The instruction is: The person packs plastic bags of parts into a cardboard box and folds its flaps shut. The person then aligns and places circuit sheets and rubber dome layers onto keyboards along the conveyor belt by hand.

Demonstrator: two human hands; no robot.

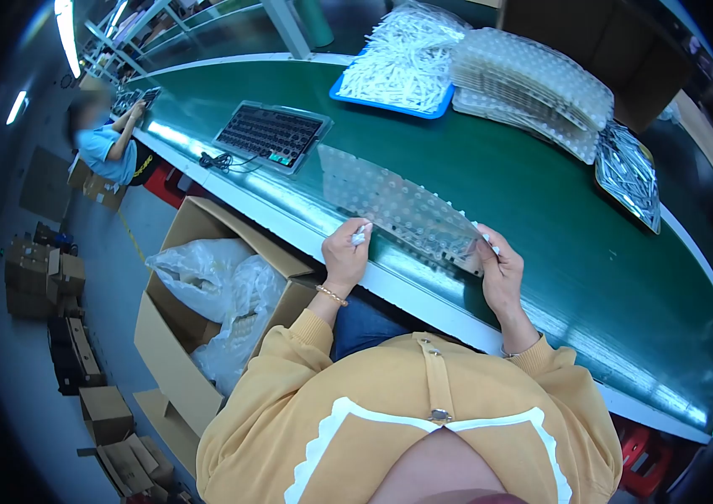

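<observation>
A clear dotted plastic sheet [407,206] is held tilted above the green work surface. My right hand [503,277] is closed on its right end, with white coverings or small white pieces at the fingertips. My left hand [346,254] is closed at the sheet's near edge, left of centre, and something white shows at its fingertips too. Left of the sheet lies a black keyboard [268,134] in a clear tray, its cable [218,161] bunched beside it. Beyond the sheet sits a stack of similar clear sheets [533,84].
A blue tray [429,112] bears many thin white pieces; a tray of metallic-looking rods [628,176] stands at the right. An open carton [167,336] with plastic bags is at my left. A co-worker in blue [108,147] sits farther left. The table's white edge [423,302] runs before me.
</observation>
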